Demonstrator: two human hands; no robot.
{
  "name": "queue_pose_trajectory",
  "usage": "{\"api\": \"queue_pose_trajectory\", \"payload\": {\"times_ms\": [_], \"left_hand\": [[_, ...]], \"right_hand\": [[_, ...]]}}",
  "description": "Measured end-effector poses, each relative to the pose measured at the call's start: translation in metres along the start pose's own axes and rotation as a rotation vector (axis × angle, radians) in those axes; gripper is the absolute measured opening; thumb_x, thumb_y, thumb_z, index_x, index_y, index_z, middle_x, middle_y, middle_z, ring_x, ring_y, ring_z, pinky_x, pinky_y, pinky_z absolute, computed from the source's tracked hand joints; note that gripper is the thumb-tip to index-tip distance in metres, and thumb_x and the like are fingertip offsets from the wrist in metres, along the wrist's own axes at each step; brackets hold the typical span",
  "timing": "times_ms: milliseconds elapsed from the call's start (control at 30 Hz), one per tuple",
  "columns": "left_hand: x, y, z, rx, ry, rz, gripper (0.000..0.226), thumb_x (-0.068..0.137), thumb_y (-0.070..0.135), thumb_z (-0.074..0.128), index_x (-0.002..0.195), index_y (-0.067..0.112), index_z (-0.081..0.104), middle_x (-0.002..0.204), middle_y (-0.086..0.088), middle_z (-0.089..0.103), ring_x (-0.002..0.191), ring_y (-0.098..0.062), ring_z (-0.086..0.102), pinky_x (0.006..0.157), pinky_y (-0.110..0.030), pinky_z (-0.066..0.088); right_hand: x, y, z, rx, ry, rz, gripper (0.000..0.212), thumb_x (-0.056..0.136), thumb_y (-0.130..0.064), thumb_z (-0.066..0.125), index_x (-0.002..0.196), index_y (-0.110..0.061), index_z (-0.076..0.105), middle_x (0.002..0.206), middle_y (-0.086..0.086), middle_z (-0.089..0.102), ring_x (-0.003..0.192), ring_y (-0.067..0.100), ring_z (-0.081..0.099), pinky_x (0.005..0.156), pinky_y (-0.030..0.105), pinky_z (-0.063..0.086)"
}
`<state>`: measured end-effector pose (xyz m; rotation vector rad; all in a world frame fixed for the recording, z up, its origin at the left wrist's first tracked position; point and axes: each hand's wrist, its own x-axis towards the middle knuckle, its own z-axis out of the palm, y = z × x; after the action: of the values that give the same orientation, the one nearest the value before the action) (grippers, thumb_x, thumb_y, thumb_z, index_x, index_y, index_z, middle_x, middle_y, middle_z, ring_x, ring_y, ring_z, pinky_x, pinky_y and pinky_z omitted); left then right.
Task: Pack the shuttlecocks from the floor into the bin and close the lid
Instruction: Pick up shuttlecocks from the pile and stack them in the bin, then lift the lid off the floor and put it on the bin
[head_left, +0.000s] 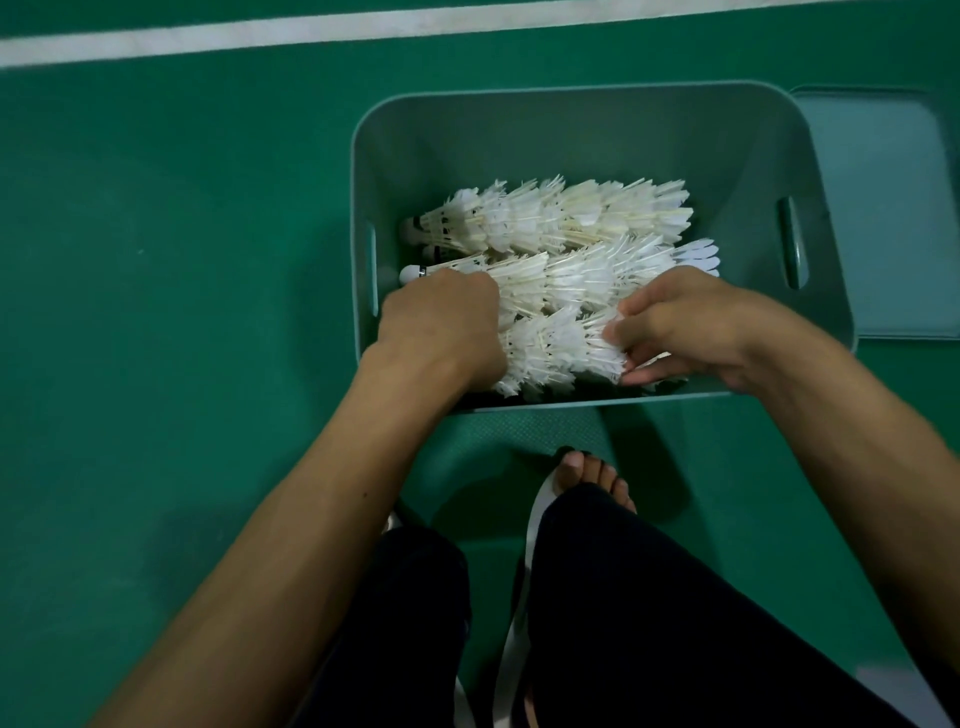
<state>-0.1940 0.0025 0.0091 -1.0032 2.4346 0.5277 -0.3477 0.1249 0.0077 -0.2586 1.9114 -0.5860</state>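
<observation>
Left hand (441, 325) and right hand (685, 325) grip the nearest of three shuttlecock stacks (550, 348) in the bin (571, 130).

Bin (571, 130) on floor (156, 312); shuttlecocks (561, 223) in rows inside it. Lid (883, 208) flat on floor, right of bin. Foot (592, 478) before bin.

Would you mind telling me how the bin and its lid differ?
The bin is deep and holds stacked shuttlecocks; the lid is flat and bare. The bin has handle slots; the lid shows none. Both are pale green with rounded corners, resting on the floor.
</observation>
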Motion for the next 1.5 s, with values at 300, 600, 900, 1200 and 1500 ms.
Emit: {"api": "queue_pose_trajectory", "payload": {"times_ms": [300,600,900,1200,1500], "left_hand": [[-0.004,0.000,-0.003,-0.078,0.055,-0.003,0.026,0.069,0.034,0.074,0.077,0.019,0.054,0.088,-0.003,0.062,0.082,-0.028,0.057,0.067,-0.034,0.045],[0.005,-0.004,0.014,-0.041,0.077,0.016,0.039,0.071,0.034,0.085,0.094,0.015,0.060,0.100,-0.006,0.063,0.103,-0.029,0.060,0.066,-0.035,0.040],[0.004,-0.002,0.016,-0.002,0.097,-0.001,0.049,0.079,0.026,0.082,0.123,0.018,0.060,0.119,-0.012,0.061,0.108,-0.033,0.060,0.074,-0.038,0.042],[-0.001,-0.002,0.003,-0.078,0.018,-0.037,0.070,0.060,0.046,0.094,0.120,0.029,0.063,0.119,-0.005,0.065,0.116,-0.028,0.057,0.080,-0.037,0.048],[-0.016,0.037,-0.025,-0.077,0.274,0.081,0.043,0.075,0.044,0.082,0.110,0.024,0.064,0.105,0.001,0.069,0.097,-0.026,0.065,0.078,-0.039,0.054]], "right_hand": [[0.007,-0.005,-0.005,-0.076,-0.028,0.004,0.020,0.093,0.009,0.063,0.080,-0.002,0.053,0.087,0.019,0.051,0.067,0.025,0.058,0.063,0.037,0.063],[0.017,-0.005,-0.001,-0.234,0.010,-0.022,0.017,0.091,0.005,0.068,0.081,-0.004,0.059,0.087,0.022,0.063,0.077,0.033,0.067,0.084,0.047,0.062],[0.006,-0.005,-0.001,-0.467,0.171,-0.086,0.019,0.081,-0.020,0.085,0.079,-0.004,0.076,0.064,0.006,0.076,0.060,0.024,0.076,0.066,0.038,0.064],[-0.002,-0.007,-0.010,-0.550,0.267,-0.127,0.031,0.078,-0.038,0.087,0.080,-0.010,0.074,0.060,-0.002,0.074,0.048,0.012,0.072,0.071,0.039,0.064],[-0.041,-0.007,-0.048,-0.399,0.466,-0.388,0.024,0.080,-0.040,0.082,0.070,-0.019,0.076,0.056,-0.004,0.072,0.048,-0.001,0.066,0.067,0.024,0.055]]}}
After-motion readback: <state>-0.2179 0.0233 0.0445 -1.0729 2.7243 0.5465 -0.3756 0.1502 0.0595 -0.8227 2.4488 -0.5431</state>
